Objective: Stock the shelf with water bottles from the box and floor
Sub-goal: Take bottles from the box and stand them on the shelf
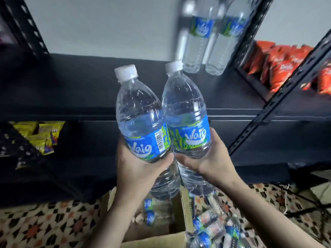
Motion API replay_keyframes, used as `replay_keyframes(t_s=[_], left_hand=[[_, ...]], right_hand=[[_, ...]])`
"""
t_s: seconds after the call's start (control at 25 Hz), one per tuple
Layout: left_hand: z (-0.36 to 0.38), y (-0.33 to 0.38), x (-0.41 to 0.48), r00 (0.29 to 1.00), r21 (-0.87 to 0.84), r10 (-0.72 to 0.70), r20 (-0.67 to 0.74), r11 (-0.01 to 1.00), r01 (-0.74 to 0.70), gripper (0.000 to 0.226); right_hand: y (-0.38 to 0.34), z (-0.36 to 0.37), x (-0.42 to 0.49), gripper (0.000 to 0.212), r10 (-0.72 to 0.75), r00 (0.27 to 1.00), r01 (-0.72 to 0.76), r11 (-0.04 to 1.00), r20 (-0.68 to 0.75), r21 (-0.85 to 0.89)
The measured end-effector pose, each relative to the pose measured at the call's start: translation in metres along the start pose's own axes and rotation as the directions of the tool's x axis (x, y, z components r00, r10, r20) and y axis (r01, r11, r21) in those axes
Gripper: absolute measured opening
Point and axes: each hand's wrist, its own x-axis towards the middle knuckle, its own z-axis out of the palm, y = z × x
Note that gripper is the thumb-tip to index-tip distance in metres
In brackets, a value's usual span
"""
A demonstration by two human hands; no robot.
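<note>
My left hand (138,167) grips a clear water bottle (138,113) with a white cap and blue label, held upright. Touching it on the right is a second such bottle (184,108), gripped low on its body by my right hand (206,161). Both bottles are raised in front of the black shelf board (80,86). Two bottles (211,33) stand on that shelf at the back right. Below my arms an open cardboard box (180,208) holds a few bottles (154,210). Several more bottles (215,228) lie loose on the floor to its right.
Black perforated uprights (286,93) frame the shelf on the right and another stands far left (23,24). Orange snack bags (286,65) fill the neighbouring shelf on the right. Yellow snack packets (41,135) sit on a lower shelf, left. The floor has patterned tiles (44,224).
</note>
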Motion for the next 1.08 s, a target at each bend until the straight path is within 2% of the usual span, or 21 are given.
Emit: replay_keyframes(t_s=[0.16, 0.32, 0.52, 0.76, 0.88, 1.0, 1.08], left_hand=[[0.022, 0.034, 0.033, 0.998, 0.009, 0.056, -0.040, 0.998, -0.056, 0.084], [0.045, 0.046, 0.074, 0.996, -0.001, 0.060, -0.068, 0.998, -0.061, 0.088], [0.078, 0.065, 0.120, 0.983, 0.034, 0.081, -0.162, 0.996, -0.076, 0.074], [0.098, 0.069, 0.170, 0.961, 0.016, 0.029, -0.274, 1.000, -0.026, 0.079], [0.095, 0.073, 0.192, 0.947, 0.028, 0.053, -0.317, 0.999, -0.046, 0.082], [0.089, 0.077, 0.217, 0.938, 0.070, 0.076, -0.339, 0.996, -0.055, 0.087], [0.084, 0.080, 0.235, 0.934, 0.086, 0.079, -0.348, 0.995, -0.052, 0.086]], right_hand=[[-0.026, -0.021, 0.034, 0.074, -0.060, 0.996, 0.061, 0.998, -0.068, 0.015], [-0.033, -0.032, 0.077, 0.082, -0.104, 0.992, 0.105, 0.994, -0.079, 0.008], [-0.039, -0.045, 0.141, 0.085, -0.156, 0.987, 0.157, 0.987, -0.049, 0.020], [-0.054, -0.050, 0.200, 0.069, -0.216, 0.976, 0.216, 0.976, 0.018, 0.002], [-0.062, -0.046, 0.223, 0.070, -0.259, 0.964, 0.261, 0.965, 0.064, -0.019], [-0.073, -0.034, 0.244, 0.075, -0.277, 0.960, 0.277, 0.961, 0.044, 0.010], [-0.079, -0.017, 0.260, 0.074, -0.264, 0.964, 0.262, 0.960, 0.002, 0.102]])
